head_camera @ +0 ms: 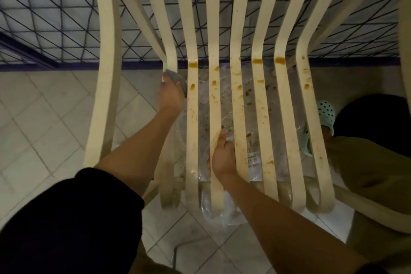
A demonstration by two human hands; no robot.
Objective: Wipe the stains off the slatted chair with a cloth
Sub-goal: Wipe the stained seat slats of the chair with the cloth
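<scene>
1. Left of the slatted chair [263, 118], pale square floor tiles [44, 118] with dark grout meet a dark wire grid [55, 18] that runs behind the chair's back.
2. The left hand [170, 95] clenches a grey cloth [175, 77] against the chair's leftmost seat slat, just below the bend where seat curves up into back. Most of the cloth is hidden under the hand.
3. Orange-brown stains [193, 64], blotches and thin smears, mark the chair's smooth cream slats from the middle rightward, thickest at the bend.
4. The right hand [222, 155] grasps a middle slat near the chair's front edge, thumb on top, fingers wrapped beneath and out of sight.
5. Under the chair lies a crumpled clear plastic sheet [224, 213] holding brown specks; its printed label is unreadable.
6. Right of the chair, a pale teal perforated clog [325, 113] is partly cut off by a slat.
</scene>
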